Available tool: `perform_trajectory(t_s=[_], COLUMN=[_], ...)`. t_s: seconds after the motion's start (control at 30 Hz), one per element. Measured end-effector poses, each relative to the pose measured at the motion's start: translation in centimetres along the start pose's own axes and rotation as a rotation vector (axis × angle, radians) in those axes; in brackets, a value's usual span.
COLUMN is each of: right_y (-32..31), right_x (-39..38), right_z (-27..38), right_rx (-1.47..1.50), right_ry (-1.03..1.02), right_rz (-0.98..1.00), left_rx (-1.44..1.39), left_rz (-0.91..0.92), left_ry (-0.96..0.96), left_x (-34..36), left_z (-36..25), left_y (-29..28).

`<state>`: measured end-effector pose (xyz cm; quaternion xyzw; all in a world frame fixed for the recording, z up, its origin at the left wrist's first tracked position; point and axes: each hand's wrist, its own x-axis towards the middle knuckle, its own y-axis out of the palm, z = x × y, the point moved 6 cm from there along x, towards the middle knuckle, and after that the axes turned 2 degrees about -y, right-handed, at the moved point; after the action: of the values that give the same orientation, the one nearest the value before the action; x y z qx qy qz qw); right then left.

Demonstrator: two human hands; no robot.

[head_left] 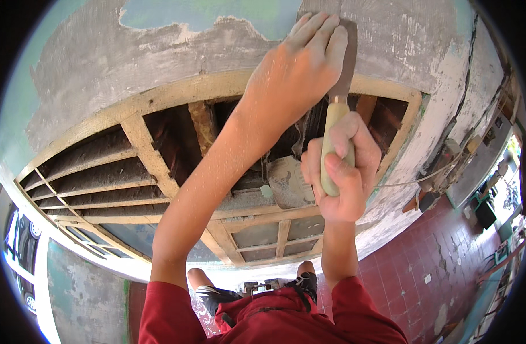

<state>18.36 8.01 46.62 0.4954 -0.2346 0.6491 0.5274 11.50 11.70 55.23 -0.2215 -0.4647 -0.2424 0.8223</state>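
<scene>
A paint scraper (pixel 348 69) with a broad dark blade and a pale wooden handle is held up against the wall (pixel 160 64). My right hand (pixel 354 163) is closed around its handle, with the thumb wrapped over the front. Higher up, my left hand (pixel 300 66) presses its dusty fingers on the blade, close together; the blade's far edge is partly hidden behind them. Around the blade the wall is rough grey, streaked with white. A patch of blue-green paint (pixel 211 14) with a ragged edge lies just left of my fingers.
Below the worked wall is a wooden frame (pixel 140 140) with slats and dark openings. A loose pale board piece (pixel 289 182) sits inside it. A thin cable (pixel 417 182) runs to a cluttered ledge at right. Red floor tiles (pixel 400 269) lie far below.
</scene>
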Motion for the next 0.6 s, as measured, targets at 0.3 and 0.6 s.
perform_trajectory(t_s=[0.3, 0.6], right_y=[0.5, 0.5], right_x=[-0.3, 0.0], right_z=[-0.4, -0.6], right_rx=[0.005, 0.025], right_ry=[0.003, -0.006], right_rz=[-0.018, -0.049], left_rx=[0.078, 0.065], left_rz=[0.024, 0.004], left_ry=[0.005, 0.020], left_x=[-0.2, 0.4], left_z=[-0.3, 0.2], left_y=[-0.5, -0.5])
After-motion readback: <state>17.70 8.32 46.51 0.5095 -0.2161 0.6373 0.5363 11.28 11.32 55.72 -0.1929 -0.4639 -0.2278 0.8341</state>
